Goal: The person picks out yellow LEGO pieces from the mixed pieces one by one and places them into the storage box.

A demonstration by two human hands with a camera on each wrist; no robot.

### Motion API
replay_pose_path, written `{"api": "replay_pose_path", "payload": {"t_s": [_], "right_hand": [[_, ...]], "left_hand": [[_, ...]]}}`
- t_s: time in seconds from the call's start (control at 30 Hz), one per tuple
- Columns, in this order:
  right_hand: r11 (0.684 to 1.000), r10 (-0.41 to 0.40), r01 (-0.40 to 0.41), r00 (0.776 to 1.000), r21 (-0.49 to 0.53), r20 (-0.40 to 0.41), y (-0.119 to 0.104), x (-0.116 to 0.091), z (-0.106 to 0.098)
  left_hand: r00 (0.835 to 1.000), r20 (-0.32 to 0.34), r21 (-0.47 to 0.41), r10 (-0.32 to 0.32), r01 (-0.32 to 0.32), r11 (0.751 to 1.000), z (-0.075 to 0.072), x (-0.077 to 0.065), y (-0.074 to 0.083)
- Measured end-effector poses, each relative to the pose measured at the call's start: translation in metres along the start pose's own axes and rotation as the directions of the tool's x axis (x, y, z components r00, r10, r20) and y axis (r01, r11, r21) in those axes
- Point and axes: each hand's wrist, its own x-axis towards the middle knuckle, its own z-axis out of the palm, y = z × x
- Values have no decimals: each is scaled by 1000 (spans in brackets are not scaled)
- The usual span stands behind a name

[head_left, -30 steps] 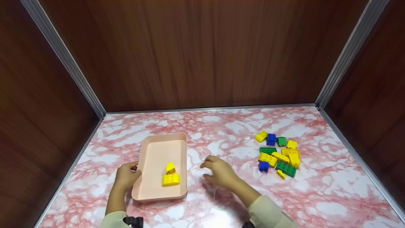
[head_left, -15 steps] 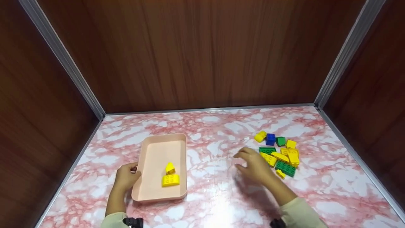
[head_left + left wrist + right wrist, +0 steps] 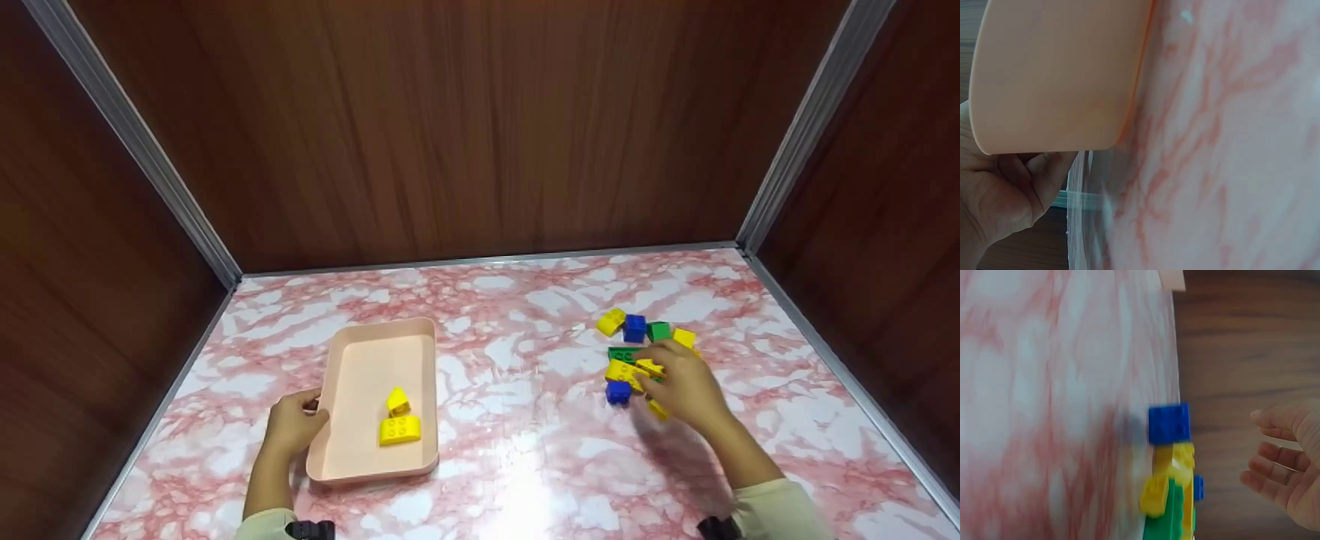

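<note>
Fingers of the right hand (image 3: 682,386) bend a little, apart, over the blocks (image 3: 622,372) at the frame's right. Left hand (image 3: 294,426) grips the side of the tray (image 3: 351,439), lower left. I see pink-and-white table (image 3: 517,360) between. Yellow, blue, green blocks bunch up; the right hand hides some

The tray (image 3: 373,367) is peach, bricks (image 3: 622,372) yellow, green, blue.

Lower left and lower right, we wear pale cream sleeves (image 3: 776,514) with a small black fitting (image 3: 311,530) beside each.
</note>
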Motion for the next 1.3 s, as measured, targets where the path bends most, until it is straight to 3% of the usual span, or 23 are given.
{"api": "replay_pose_path", "payload": {"t_s": [0.4, 0.67, 0.97, 1.13, 1.3], "right_hand": [[985, 171, -171, 985, -13, 29, 46, -16, -24], [980, 199, -199, 980, -29, -2, 73, -20, -23], [959, 283, -283, 955, -16, 88, 81, -18, -15], [941, 334, -338, 928, 1, 168, 79, -12, -11], [938, 338, -348, 918, 11, 206, 79, -6, -10]], "left_hand": [[1000, -26, 6, 15, -14, 1000, -1, -2, -2], [999, -35, 13, 12, -11, 1000, 0, -1, -4], [1000, -10, 5, -18, 18, 1000, 0, -3, -4], [1000, -23, 9, 1, 0, 1000, 0, -1, -1], [1000, -17, -3, 16, -16, 1000, 0, 0, 2]]}}
